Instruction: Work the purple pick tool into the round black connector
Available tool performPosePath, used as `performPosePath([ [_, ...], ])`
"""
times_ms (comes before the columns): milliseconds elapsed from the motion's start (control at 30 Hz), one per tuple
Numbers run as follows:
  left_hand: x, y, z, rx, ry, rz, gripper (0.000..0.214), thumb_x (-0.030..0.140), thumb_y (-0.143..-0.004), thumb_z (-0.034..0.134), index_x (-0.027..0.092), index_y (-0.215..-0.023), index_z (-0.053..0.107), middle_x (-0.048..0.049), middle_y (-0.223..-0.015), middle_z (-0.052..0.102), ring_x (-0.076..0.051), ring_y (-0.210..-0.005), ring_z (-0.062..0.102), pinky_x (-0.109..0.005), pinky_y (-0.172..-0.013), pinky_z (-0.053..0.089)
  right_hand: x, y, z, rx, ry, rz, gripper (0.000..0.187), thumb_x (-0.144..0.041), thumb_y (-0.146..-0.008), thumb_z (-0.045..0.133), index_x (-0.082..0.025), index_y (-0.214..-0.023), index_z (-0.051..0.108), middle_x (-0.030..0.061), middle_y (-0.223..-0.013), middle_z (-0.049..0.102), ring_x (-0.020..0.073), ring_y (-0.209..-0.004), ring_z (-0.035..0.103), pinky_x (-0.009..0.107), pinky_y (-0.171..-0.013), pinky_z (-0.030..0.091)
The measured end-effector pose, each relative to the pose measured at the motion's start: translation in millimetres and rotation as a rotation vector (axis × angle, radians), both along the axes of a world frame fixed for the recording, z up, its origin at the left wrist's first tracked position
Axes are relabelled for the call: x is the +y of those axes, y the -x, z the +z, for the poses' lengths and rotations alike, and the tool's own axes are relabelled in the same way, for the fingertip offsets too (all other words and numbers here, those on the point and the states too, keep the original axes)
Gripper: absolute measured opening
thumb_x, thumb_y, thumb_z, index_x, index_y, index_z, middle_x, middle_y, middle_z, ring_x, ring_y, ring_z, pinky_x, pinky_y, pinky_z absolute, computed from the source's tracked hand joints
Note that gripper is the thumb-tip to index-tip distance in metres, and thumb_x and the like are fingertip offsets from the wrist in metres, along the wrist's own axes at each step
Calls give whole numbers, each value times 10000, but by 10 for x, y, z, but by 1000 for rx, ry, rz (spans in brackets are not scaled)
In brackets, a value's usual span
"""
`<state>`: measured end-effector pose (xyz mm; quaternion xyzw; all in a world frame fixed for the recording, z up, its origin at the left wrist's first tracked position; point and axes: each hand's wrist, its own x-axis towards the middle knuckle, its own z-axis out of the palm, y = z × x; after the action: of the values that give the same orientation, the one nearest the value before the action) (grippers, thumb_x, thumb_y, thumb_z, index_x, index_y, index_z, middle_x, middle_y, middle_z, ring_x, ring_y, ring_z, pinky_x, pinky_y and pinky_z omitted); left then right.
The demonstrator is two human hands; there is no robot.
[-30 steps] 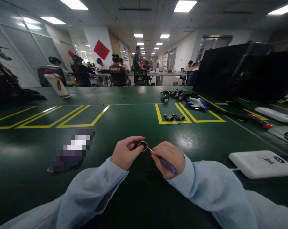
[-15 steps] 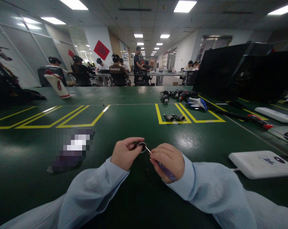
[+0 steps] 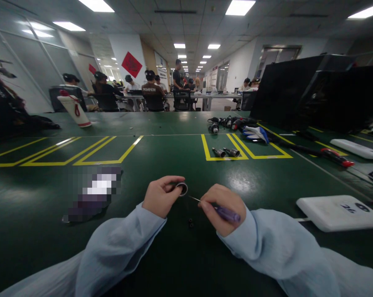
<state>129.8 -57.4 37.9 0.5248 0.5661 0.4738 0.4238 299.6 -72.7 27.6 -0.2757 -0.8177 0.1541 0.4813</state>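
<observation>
Between the fingers and thumb of my left hand (image 3: 161,196) is a round, hollow metal part (image 3: 182,189), its open end turned toward the right. My fingers hide the rest of it. My right hand (image 3: 222,208) is closed around a screwdriver (image 3: 228,213) with a purple, see-through handle. Its thin shaft points left, and the tip stands a little apart from the metal part's rim. Below, on the green table (image 3: 161,264), lie small dark pieces (image 3: 190,223) too small to name.
Two metal socket-like parts (image 3: 232,152) lie inside a yellow-taped area. Behind them are dark tools with cables (image 3: 230,123) and a blue-white glove (image 3: 256,134). A white box (image 3: 341,212) sits at right, a blurred-out object (image 3: 95,196) at left. People sit at far tables.
My right hand has moved back to the right, drawing the screwdriver's tip out of the metal part's opening. The left hand has barely shifted, still gripping the part.
</observation>
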Motion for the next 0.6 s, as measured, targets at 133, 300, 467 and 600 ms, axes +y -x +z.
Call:
performPosePath([
  [133,34,30,16,-94,28,17,292,158,-541,646,99,-825,616,-35,-696,683,-186,-691,647,-318,-691,536,10,-2,-23,184,653,44,266,-288,-756,463,-167,-519,470,-16,-420,510,88,-380,502,204,-404,391],
  [300,33,33,22,-109,42,1,297,159,-543,640,103,-834,615,-38,-706,680,-195,-711,644,-352,-720,529,39,31,-91,152,764,75,252,-309,-724,502,-156,-525,481,-23,-396,513,79,-361,497,172,-375,366],
  [467,26,31,26,-114,55,-5,299,159,-547,635,97,-838,611,-41,-706,676,-197,-722,641,-355,-724,526,52,26,-140,62,631,96,261,-310,-745,482,-165,-528,478,-16,-393,532,75,-357,486,165,-370,360],
  [600,25,27,27,-117,51,-15,311,151,-549,630,92,-853,607,-40,-723,669,-187,-719,637,-355,-738,521,65,18,-152,1,610,95,259,-290,-732,479,-173,-502,461,-33,-361,498,74,-326,468,163,-341,334],
])
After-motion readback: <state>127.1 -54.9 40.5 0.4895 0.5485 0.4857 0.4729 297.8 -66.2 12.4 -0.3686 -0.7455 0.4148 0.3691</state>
